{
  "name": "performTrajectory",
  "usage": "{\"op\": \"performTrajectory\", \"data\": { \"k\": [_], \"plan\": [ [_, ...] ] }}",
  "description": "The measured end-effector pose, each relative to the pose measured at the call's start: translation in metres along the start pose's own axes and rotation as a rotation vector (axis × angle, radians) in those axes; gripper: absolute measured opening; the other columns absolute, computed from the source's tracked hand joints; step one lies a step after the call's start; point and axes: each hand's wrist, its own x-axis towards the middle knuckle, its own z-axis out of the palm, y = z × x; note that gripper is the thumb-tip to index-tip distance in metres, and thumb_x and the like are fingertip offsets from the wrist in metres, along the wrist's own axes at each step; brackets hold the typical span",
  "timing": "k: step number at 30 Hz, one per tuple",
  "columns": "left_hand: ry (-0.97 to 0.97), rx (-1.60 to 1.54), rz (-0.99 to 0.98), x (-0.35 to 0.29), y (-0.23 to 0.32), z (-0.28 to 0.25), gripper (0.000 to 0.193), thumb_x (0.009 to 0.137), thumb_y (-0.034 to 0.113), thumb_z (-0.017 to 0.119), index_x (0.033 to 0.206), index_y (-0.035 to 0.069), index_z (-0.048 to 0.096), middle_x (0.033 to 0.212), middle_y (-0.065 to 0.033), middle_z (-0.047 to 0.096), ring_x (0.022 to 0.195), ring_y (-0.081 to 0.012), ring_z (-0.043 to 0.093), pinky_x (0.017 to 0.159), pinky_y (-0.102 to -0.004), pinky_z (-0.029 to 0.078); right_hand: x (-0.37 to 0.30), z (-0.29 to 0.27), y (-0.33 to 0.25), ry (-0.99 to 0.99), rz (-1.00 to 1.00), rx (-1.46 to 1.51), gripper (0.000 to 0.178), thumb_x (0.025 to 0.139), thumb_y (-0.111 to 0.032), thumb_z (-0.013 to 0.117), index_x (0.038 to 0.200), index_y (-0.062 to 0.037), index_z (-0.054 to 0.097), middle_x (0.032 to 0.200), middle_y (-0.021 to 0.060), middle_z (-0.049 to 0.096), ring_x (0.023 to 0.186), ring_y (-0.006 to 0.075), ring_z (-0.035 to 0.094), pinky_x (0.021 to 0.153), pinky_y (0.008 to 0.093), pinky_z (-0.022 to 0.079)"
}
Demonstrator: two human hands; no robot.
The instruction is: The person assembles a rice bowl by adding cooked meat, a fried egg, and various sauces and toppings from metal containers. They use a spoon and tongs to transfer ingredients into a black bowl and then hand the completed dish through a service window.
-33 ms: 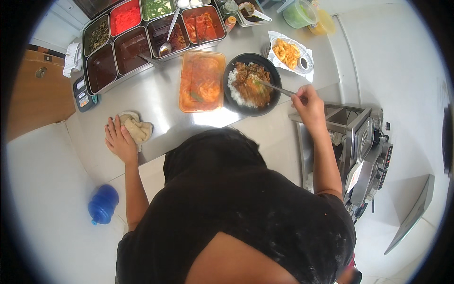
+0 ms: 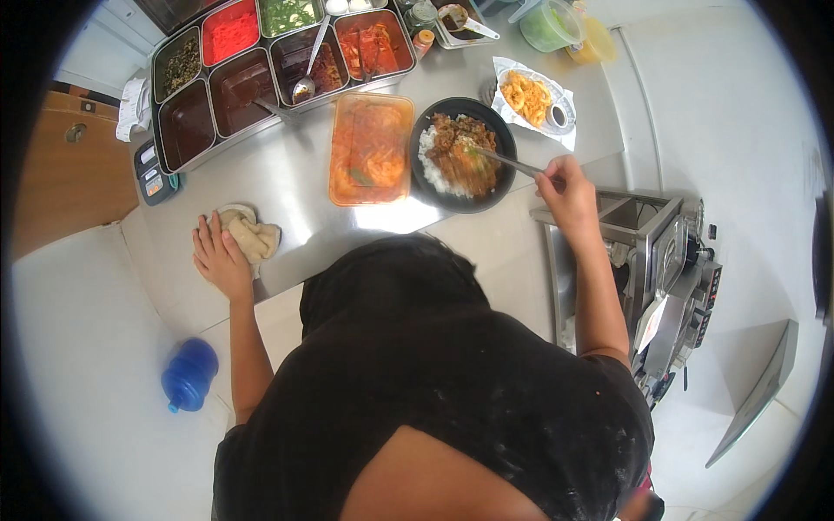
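Observation:
My right hand (image 2: 567, 188) pinches the end of a slim metal utensil (image 2: 518, 165). Its far end reaches into a round black bowl (image 2: 473, 205), at the meat; whether it is a spoon or tongs I cannot tell. White rice (image 2: 441, 174) fills the bowl's left side, and brown sauced meat (image 2: 472, 143) with some green bits covers the rest. Left of the bowl, touching or nearly so, sits a rectangular plastic container (image 2: 371, 149) of reddish-orange food. My left hand (image 2: 221, 255) lies flat with spread fingers at the counter's front left, against a crumpled beige cloth (image 2: 254, 236).
Metal pans of sauces and toppings (image 2: 246, 91) line the back left, a spoon (image 2: 306, 82) in one. Fried food on a paper-lined tray (image 2: 526, 97) with a dip cup (image 2: 558, 115) stands right of the bowl. A blue water jug (image 2: 190, 374) is on the floor.

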Motion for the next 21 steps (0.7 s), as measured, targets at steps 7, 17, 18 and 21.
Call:
{"op": "performTrajectory", "data": {
  "k": [7, 17, 18, 21],
  "plan": [
    [0.014, -0.024, 0.002, 0.003, 0.003, 0.002, 0.043, 0.099, 0.035, 0.028, 0.137, 0.023, 0.046, 0.146, -0.0022, 0.039, 0.136, -0.0265, 0.030, 0.107, -0.0521, 0.018, 0.005, -0.020, -0.007, 0.010, 0.012, -0.039, 0.021, 0.082, -0.010, 0.068, 0.090, -0.0013, 0.051, 0.075, 0.0147, 0.062, 0.064, 0.0221, 0.061, 0.063, 0.0319, 0.048],
    [0.020, 0.011, -0.020, 0.004, 0.001, 0.004, 0.041, 0.097, 0.033, 0.035, 0.135, 0.023, 0.048, 0.144, -0.0026, 0.040, 0.135, -0.0269, 0.031, 0.108, -0.0506, 0.018, 0.064, -0.007, -0.060, 0.056, -0.177, 0.297, 0.021, 0.085, -0.005, 0.066, 0.093, -0.0018, 0.047, 0.081, 0.0077, 0.062, 0.071, 0.0130, 0.064, 0.064, 0.0246, 0.050],
    [0.026, 0.021, -0.018, 0.004, 0.002, 0.003, 0.041, 0.097, 0.033, 0.036, 0.135, 0.023, 0.048, 0.144, -0.0026, 0.040, 0.135, -0.0269, 0.031, 0.108, -0.0507, 0.018, 0.079, 0.011, -0.071, 0.027, -0.232, 0.365, 0.021, 0.085, -0.005, 0.066, 0.092, -0.0019, 0.047, 0.081, 0.0079, 0.062, 0.071, 0.0133, 0.064, 0.064, 0.0246, 0.050],
    [0.005, 0.009, -0.044, 0.004, 0.004, 0.000, 0.041, 0.097, 0.032, 0.038, 0.135, 0.023, 0.049, 0.144, -0.0026, 0.040, 0.135, -0.0270, 0.031, 0.109, -0.0515, 0.017, 0.122, 0.061, -0.114, -0.060, -0.372, 0.400, 0.022, 0.085, -0.007, 0.067, 0.092, -0.0019, 0.046, 0.081, 0.0091, 0.062, 0.070, 0.0150, 0.066, 0.060, 0.0251, 0.050]
  ]
}}
